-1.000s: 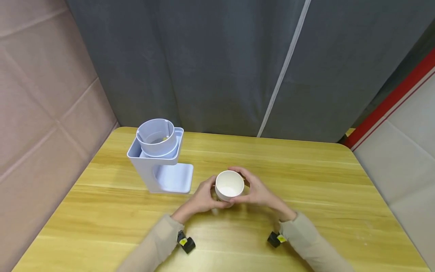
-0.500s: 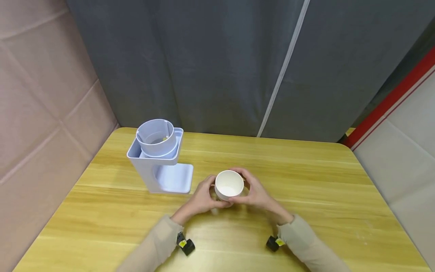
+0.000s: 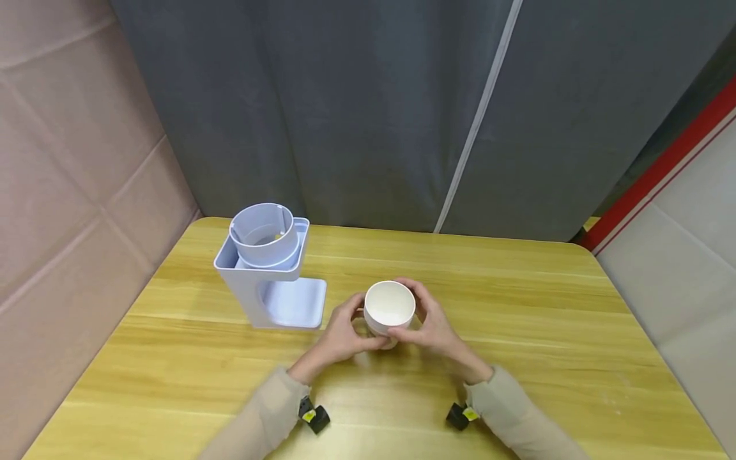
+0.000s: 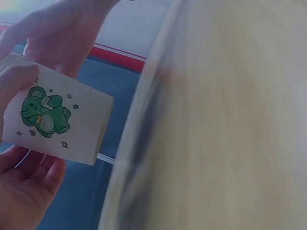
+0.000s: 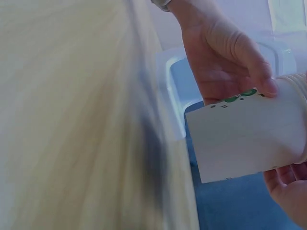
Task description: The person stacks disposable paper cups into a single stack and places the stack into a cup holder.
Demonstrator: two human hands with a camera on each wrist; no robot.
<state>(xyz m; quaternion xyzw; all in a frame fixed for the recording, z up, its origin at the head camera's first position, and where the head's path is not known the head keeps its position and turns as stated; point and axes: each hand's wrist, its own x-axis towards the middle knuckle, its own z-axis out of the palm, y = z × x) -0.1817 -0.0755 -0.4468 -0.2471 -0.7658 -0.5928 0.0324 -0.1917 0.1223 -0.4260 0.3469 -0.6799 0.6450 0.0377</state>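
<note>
White paper cups [image 3: 389, 305] stand upright between the two hands; stacked rims show in the right wrist view. My left hand [image 3: 344, 333] grips the lower part from the left, thumb on the near side. From the right, my right hand [image 3: 432, 324] holds them near the top rim, thumb in front. In the left wrist view, a green cartoon animal print [image 4: 45, 112] decorates the cup wall, and fingers touch both sides. The plain side of the cup [image 5: 240, 134] faces the right wrist camera. How many cups are nested is hidden.
At the left on the wooden table [image 3: 546, 319] stands a pale lavender holder [image 3: 247, 287] with a cylinder [image 3: 267, 249] on top and a flat foot [image 3: 296, 303]. A dark grey curtain [image 3: 374, 128] hangs behind the table, with walls at both sides.
The top cup's rim has risen slightly and looks a little larger, and a lower rim shows beneath it. My right hand has shifted slightly with it; my left hand has barely moved.
</note>
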